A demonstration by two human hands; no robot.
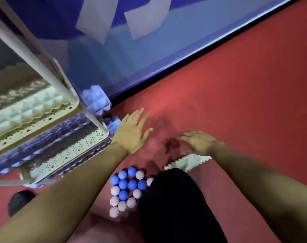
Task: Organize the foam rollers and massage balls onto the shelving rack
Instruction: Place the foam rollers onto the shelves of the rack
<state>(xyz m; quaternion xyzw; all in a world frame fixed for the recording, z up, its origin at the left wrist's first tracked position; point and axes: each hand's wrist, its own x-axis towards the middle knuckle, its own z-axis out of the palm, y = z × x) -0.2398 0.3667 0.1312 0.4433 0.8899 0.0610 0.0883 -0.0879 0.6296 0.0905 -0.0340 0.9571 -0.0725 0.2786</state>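
A cream shelving rack (73,102) stands at the left, with a white textured foam roller (26,109) on an upper shelf and a purple-blue one (49,134) on the shelf below. Another purple roller (95,99) sits on the floor behind the rack's corner post. A cluster of several blue and pale spiky massage balls (127,188) lies on the red floor between my arms. My left hand (133,132) hovers flat and open beside the rack's corner, holding nothing. My right hand (198,141) is spread, fingers down, just above a white roller's end (187,162).
A black foam roller (173,204) lies lengthwise in the foreground, touching the balls. A dark round object (19,200) sits on the floor at the lower left. A blue wall panel (149,50) borders the red floor at the back. Dark stains (170,144) mark the floor.
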